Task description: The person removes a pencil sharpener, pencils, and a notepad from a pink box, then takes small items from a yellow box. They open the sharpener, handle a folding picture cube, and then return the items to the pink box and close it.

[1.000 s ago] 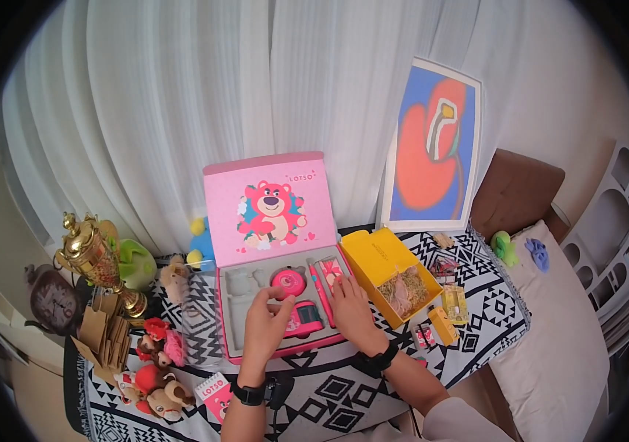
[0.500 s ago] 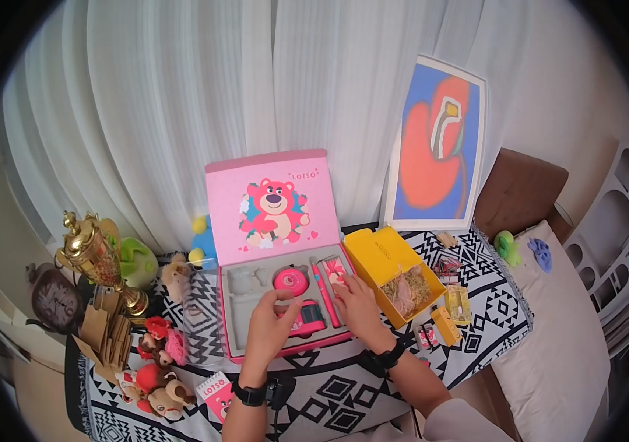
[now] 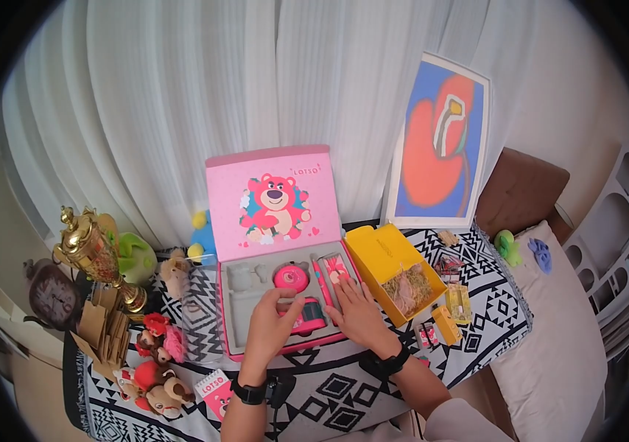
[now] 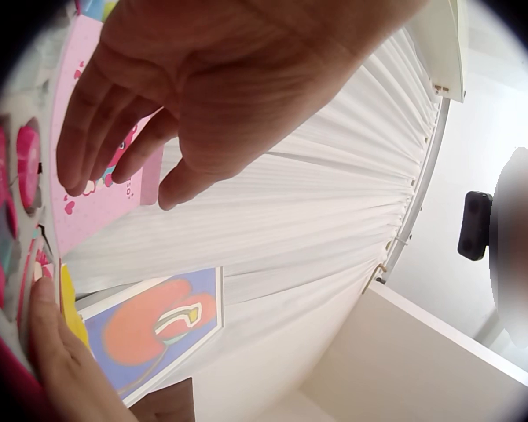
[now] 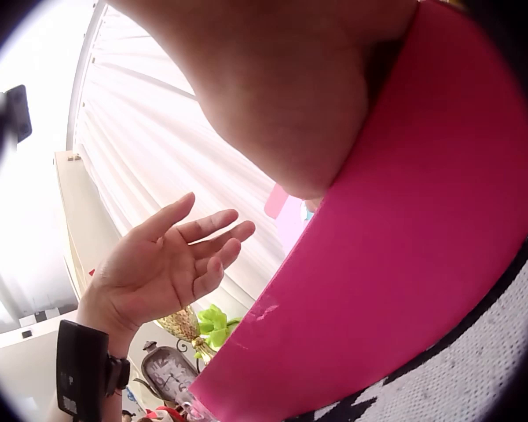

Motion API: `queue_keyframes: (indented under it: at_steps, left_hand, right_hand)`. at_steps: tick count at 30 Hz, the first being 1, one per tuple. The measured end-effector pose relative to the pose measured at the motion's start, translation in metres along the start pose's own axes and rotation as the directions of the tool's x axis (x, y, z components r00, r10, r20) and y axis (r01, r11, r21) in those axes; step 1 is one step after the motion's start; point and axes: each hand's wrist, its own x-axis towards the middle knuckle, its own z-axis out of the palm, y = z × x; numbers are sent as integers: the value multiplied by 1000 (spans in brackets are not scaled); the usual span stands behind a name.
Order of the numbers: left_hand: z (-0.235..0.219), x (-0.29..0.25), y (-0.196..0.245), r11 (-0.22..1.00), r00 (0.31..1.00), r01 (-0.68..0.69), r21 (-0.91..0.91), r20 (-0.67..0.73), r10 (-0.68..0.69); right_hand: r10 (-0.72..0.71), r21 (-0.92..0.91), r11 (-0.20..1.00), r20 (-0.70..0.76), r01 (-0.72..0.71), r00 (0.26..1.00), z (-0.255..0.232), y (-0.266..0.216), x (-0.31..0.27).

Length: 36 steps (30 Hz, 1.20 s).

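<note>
An open pink box (image 3: 227, 324) with a bear on its raised lid (image 3: 274, 202) has a grey insert holding a round pink item (image 3: 292, 277), a pink item with a dark window (image 3: 313, 314), a pink pen-like item (image 3: 322, 284) and a pink patterned piece (image 3: 334, 267). My left hand (image 3: 270, 324) hovers over the box's front with loosely bent fingers, holding nothing; the left wrist view shows the same hand (image 4: 202, 88) with its fingers apart. My right hand (image 3: 362, 317) rests flat over the patterned piece at the insert's right side, partly covering it.
Right of the pink box are a yellow box (image 3: 373, 254) with shredded filling and small packets. At left stand a gold trophy (image 3: 92, 250), a clock (image 3: 55, 291), cardboard pieces (image 3: 104, 331) and plush toys (image 3: 160, 390). A LOTSO notepad (image 3: 215, 394) lies in front; a framed picture (image 3: 440, 140) leans behind.
My right hand has shifted slightly toward the front of the box, and its fingers have flattened over the patterned piece. The left hand stays nearly in place.
</note>
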Motion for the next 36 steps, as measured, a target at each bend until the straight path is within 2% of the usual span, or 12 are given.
queue_keyframes:
  at_steps: [9,12,14,17,20,22,24,26,28,30,33,36]
  left_hand:
    - [1,-1,6,1000,999,11,-12,33,-10]
    - [3,-2,9,999,999,37,-26,31,-36]
    - [3,-1,6,999,999,5,-47,32,-4]
    - [4,-3,18,997,995,74,-29,62,-72]
    - [14,-1,-4,999,999,19,-47,42,-17]
    - [18,-6,6,1000,997,9,-24,72,-7]
    - [26,-12,15,1000,995,-5,0,101,5]
    - [37,-24,18,997,973,-58,55,228,44]
    - [44,-42,23,995,963,-8,97,267,-18]
    - [48,-62,27,987,873,-87,133,488,11]
    - [42,-94,16,915,750,-351,201,645,146]
    - [38,-134,-8,872,706,-404,277,701,104]
  right_hand:
    - [-16,-65,998,23,17,1000,-5,-4,1]
    - [-23,62,998,65,19,998,-16,8,-6]
    - [45,122,992,-92,-34,995,-37,16,-19]
    - [209,221,956,-52,-193,977,-81,14,-49]
    - [233,385,908,-131,-167,964,-84,27,-84]
    - [270,389,898,-115,-207,956,-89,25,-106]
    - [302,509,817,22,-271,953,-95,21,-122]
    - [285,518,813,48,-267,957,-95,14,-135]
    - [72,542,824,193,-167,979,-89,8,-143]
    - [-144,516,856,243,-2,959,-73,5,-147]
    - [-271,480,868,239,129,932,-30,-4,-163]
    - [-295,356,916,285,185,912,-25,-15,-170]
